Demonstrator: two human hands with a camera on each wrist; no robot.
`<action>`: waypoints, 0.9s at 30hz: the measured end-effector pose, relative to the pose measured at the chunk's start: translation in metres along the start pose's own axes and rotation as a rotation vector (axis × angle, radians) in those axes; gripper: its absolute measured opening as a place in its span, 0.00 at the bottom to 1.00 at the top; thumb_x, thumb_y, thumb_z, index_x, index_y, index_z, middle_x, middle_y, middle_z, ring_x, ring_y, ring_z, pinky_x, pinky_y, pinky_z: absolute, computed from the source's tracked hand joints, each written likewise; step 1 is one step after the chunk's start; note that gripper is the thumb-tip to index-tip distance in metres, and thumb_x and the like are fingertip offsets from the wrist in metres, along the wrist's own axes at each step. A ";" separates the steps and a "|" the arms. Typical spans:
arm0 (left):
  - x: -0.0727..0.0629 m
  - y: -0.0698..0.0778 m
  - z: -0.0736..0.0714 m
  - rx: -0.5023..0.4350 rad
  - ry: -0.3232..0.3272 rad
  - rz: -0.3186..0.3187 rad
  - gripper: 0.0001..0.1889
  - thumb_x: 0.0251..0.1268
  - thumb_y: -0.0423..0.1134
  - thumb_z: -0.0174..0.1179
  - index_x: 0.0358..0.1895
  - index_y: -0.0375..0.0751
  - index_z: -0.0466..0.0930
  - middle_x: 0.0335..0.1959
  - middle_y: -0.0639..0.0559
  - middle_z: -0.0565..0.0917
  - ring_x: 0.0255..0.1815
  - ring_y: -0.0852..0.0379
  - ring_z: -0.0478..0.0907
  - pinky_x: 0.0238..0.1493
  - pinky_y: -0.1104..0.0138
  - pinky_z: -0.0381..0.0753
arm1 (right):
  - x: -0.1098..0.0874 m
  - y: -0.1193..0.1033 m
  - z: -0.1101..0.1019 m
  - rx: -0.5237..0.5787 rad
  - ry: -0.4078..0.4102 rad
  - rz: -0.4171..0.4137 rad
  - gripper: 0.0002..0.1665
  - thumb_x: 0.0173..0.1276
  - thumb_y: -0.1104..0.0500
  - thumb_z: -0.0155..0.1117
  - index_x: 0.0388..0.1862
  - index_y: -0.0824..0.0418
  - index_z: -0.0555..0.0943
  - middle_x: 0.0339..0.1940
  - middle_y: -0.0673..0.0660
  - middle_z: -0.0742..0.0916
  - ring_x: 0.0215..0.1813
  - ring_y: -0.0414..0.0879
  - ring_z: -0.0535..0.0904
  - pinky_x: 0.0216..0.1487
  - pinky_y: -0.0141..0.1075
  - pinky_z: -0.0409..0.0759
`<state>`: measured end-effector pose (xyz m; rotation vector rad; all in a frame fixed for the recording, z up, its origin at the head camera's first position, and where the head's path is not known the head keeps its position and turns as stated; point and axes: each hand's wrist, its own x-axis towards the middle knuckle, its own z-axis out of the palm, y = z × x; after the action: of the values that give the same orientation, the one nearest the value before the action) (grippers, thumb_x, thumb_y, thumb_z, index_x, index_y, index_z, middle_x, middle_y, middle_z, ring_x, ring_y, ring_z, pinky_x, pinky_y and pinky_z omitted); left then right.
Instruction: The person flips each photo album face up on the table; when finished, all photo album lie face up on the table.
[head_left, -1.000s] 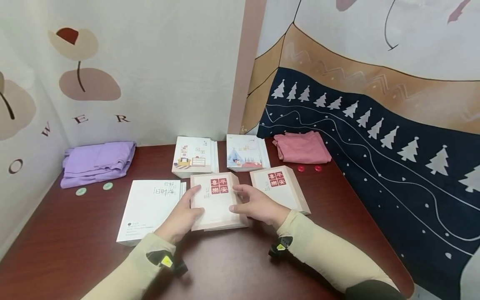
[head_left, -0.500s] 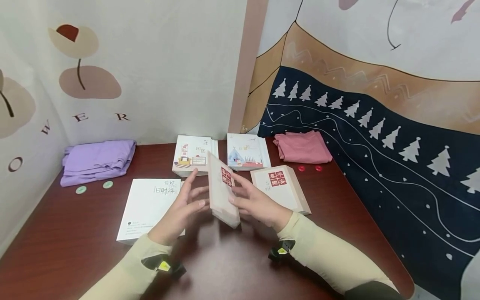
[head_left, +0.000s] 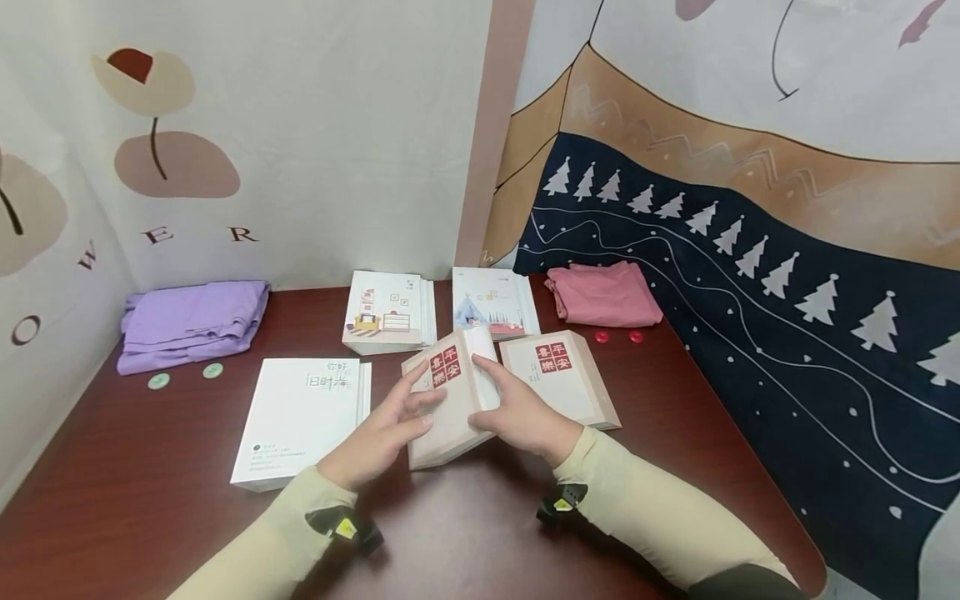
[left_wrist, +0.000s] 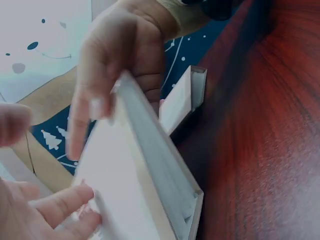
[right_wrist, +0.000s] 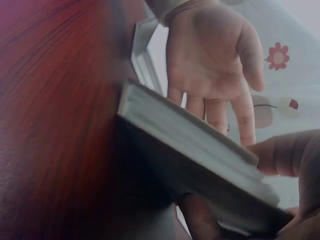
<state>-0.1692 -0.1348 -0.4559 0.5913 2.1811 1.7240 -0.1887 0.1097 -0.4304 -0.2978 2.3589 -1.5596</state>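
Note:
A thick, pale book (head_left: 450, 417) with a red square of characters on its cover is held tilted above the table. My right hand (head_left: 521, 412) grips it by the right edge, thumb on one face and fingers on the other in the right wrist view. Beside the cover's left part is my left hand (head_left: 384, 432), its fingers spread and mostly straight; in the left wrist view its fingertips (left_wrist: 75, 197) lie at or close to the cover. A matching book (head_left: 577, 392) lies just right of the held one.
A white book (head_left: 296, 425) lies at left. Two illustrated books (head_left: 386, 312) (head_left: 491, 304) stand at the back. Folded purple cloth (head_left: 195, 321) with green buttons (head_left: 213, 371) is far left; folded pink cloth (head_left: 603, 296) with red buttons (head_left: 602, 337) is far right. Curtains border the table (head_left: 450, 542).
The book has been lifted from lying flat and turned on edge, then swung so its cover faces left and up. My left hand let go, then came back toward the cover.

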 end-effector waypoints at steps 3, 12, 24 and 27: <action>0.001 0.001 -0.002 0.085 0.084 -0.076 0.43 0.79 0.36 0.56 0.87 0.42 0.40 0.82 0.29 0.60 0.83 0.30 0.56 0.79 0.40 0.59 | 0.001 0.004 0.000 -0.034 0.054 0.008 0.61 0.54 0.73 0.69 0.87 0.57 0.56 0.82 0.67 0.67 0.73 0.58 0.69 0.76 0.54 0.68; 0.000 0.003 -0.006 0.039 0.214 -0.259 0.42 0.80 0.35 0.53 0.86 0.35 0.38 0.85 0.27 0.48 0.81 0.29 0.59 0.76 0.41 0.67 | 0.006 0.008 0.004 0.015 0.080 0.090 0.60 0.62 0.64 0.73 0.88 0.56 0.52 0.87 0.66 0.59 0.87 0.58 0.52 0.85 0.55 0.52; -0.006 0.012 -0.015 0.141 0.265 -0.257 0.41 0.80 0.36 0.53 0.87 0.38 0.39 0.86 0.28 0.47 0.85 0.31 0.49 0.81 0.41 0.54 | 0.014 0.014 0.000 0.133 0.037 0.120 0.60 0.67 0.59 0.74 0.89 0.53 0.49 0.85 0.73 0.59 0.82 0.72 0.60 0.78 0.61 0.66; -0.004 0.018 -0.011 0.194 0.300 -0.247 0.41 0.78 0.36 0.54 0.86 0.40 0.43 0.86 0.30 0.48 0.86 0.34 0.46 0.83 0.42 0.49 | 0.011 0.013 -0.010 0.139 0.044 0.101 0.59 0.69 0.58 0.74 0.89 0.53 0.48 0.85 0.73 0.60 0.82 0.72 0.60 0.77 0.62 0.66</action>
<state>-0.1689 -0.1427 -0.4357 0.0988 2.5216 1.5642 -0.2029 0.1195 -0.4402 -0.1126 2.2461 -1.6866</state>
